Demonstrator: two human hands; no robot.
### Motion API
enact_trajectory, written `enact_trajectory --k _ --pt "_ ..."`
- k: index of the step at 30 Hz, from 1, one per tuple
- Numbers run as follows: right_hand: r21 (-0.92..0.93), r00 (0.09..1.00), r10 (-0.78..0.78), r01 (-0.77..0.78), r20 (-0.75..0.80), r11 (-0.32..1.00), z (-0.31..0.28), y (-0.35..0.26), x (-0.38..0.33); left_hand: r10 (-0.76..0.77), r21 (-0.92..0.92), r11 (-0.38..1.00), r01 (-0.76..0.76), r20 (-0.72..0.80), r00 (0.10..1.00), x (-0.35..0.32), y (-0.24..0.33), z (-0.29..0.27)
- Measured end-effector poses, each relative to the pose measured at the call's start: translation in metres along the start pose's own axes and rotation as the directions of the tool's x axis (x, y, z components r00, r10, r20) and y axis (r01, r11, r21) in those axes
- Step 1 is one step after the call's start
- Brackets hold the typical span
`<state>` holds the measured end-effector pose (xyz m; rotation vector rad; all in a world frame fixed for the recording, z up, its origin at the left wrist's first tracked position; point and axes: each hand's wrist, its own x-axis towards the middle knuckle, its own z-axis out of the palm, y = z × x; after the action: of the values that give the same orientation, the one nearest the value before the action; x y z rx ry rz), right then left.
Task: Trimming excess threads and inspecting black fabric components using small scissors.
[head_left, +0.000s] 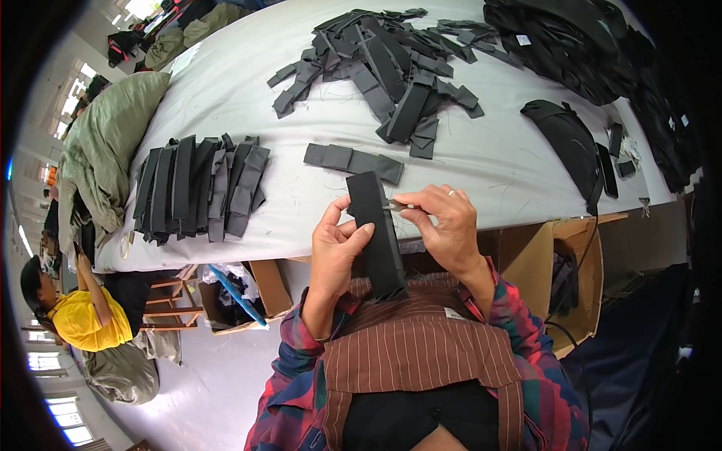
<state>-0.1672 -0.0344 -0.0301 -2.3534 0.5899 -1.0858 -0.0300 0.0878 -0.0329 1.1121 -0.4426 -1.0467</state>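
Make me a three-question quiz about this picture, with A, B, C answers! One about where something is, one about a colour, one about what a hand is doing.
1. Where is the neat row of dark fabric strips?
A. on the table's left part
B. on the floor
C. inside the cardboard box

2. What colour is the table cover?
A. red
B. white
C. green

3. What is the left hand doing?
A. lying flat on the table
B. hanging empty
C. holding a long black fabric strip

Answers:
1 A, the row lies on the cover left of the hands.
2 B, it looks plain white.
3 C, its fingers wrap the strip while the right hand pinches a small tool beside it.
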Motion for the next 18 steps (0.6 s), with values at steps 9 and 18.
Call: enact_trajectory --k 9,18 --pt "0.03 0.996 -0.058 0.055 0.075 0.998 0.0084 -0.0097 0.0004 0.028 0.104 0.994 -0.035 0.066 0.997 -0.0025 -0.005 0.0015" --pt "0.078 0.996 0.088 -0.087 -0.012 0.993 0.0102 -0.0017 0.0053 -0.026 0.121 0.993 0.014 0.104 0.994 -0.0041 -0.0046 0.0005"
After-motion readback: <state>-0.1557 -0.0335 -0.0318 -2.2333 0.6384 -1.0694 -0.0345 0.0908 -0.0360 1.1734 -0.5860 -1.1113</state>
